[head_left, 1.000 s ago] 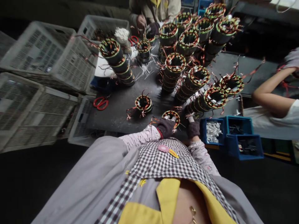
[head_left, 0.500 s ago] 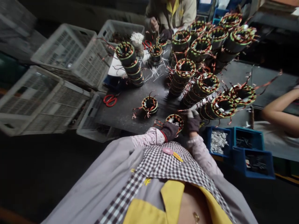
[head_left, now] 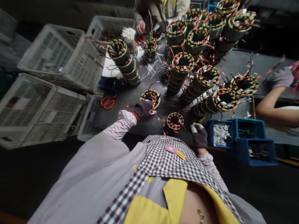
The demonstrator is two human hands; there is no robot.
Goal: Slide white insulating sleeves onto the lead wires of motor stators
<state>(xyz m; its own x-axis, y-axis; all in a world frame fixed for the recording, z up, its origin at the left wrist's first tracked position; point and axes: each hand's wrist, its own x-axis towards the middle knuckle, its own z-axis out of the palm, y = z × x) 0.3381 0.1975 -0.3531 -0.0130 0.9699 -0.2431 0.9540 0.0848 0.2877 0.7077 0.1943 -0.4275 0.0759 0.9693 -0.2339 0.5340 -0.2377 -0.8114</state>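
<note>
My left hand (head_left: 144, 109), in a dark glove, reaches out over the black table (head_left: 123, 105) and closes on the near rim of a wound stator ring (head_left: 150, 95) with red and green windings. A second stator ring (head_left: 175, 121) lies flat by the table's near edge, between my two hands, with loose red wires around it. My right hand (head_left: 199, 136), also gloved, hovers just right of that ring near the table edge. Its fingers are curled and pale at the tips; what they hold, if anything, I cannot make out.
Tall stacks of stators (head_left: 179, 70) crowd the table's middle and far right. Red scissors (head_left: 107, 102) lie at the left edge. White plastic crates (head_left: 50, 59) stand left. Blue bins (head_left: 245, 140) with small parts sit right. One person works across the table (head_left: 161, 12); another's arm (head_left: 273, 105) is at right.
My left hand left the near stator ring and reached forward to the farther ring, gripping it. My right hand drew back from the near ring toward the table edge.
</note>
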